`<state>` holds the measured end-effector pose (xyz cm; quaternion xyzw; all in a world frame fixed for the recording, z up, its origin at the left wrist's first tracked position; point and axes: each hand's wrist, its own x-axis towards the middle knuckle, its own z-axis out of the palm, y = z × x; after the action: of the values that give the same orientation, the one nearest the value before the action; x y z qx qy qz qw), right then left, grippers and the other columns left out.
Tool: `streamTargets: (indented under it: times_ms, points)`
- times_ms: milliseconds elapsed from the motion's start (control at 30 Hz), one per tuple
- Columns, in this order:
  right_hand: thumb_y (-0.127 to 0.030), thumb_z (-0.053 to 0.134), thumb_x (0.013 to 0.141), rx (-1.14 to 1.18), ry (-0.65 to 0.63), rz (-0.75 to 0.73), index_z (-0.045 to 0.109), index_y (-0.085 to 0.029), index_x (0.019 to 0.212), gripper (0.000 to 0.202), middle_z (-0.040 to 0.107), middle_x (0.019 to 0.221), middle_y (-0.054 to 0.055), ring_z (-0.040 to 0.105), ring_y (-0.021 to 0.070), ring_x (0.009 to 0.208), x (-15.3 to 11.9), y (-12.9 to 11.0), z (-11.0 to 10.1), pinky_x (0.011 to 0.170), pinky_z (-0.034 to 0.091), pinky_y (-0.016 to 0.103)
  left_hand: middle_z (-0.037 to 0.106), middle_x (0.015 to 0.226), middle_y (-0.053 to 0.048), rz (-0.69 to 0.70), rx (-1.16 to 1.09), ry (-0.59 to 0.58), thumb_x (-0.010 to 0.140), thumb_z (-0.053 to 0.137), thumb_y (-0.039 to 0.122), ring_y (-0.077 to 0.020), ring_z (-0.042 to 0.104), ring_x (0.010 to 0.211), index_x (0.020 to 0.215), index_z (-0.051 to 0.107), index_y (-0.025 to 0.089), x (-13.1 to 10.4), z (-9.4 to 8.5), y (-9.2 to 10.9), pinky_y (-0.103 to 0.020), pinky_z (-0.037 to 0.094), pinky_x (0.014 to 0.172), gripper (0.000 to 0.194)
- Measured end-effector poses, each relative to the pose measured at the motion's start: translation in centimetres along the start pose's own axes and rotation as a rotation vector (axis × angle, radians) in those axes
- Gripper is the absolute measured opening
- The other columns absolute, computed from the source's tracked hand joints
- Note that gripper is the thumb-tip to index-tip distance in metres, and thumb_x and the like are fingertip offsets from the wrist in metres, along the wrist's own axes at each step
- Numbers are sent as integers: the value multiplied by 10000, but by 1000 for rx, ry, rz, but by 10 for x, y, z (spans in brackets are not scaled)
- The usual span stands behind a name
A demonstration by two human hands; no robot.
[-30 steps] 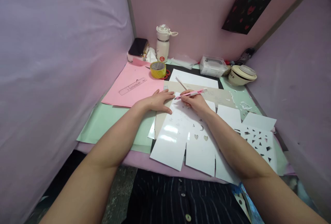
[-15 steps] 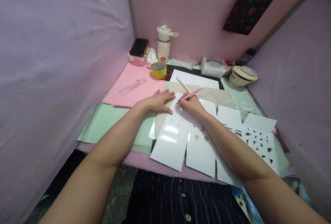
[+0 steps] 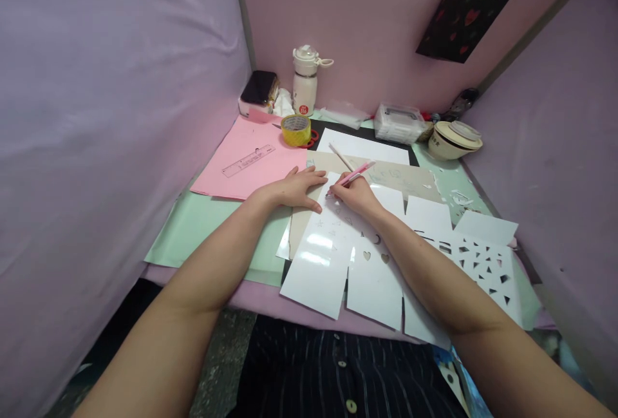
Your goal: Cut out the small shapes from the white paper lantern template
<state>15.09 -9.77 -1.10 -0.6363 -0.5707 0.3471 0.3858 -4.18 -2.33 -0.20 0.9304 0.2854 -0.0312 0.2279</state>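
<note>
- Right hand (image 3: 356, 194): fingers closed around the pink cutter (image 3: 355, 174), tip down at the upper part of the card (image 3: 371, 286).
- Left hand (image 3: 300, 187): open, fingers spread, grasping nothing; thumb at the card's left edge.
- Card: white, slotted, flat before the person, partly over the board (image 3: 410, 178).
- Ruler (image 3: 248, 161): on the pink paper (image 3: 282, 173), near the tape (image 3: 295, 138).
</note>
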Motion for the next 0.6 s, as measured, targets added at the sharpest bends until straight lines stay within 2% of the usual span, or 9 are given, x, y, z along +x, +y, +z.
streamTargets:
  times_ms: [600]
  points:
    - [-288,623,677,-36,0,-25,574,-195,647,110,615,594,-9,560,159,590,-1,3,1,547,405,272,191,1638,-43,12,-13,6,754,651,649,-317,67,1515,1517,339,275,2,2,-3,-523,50,1194,905]
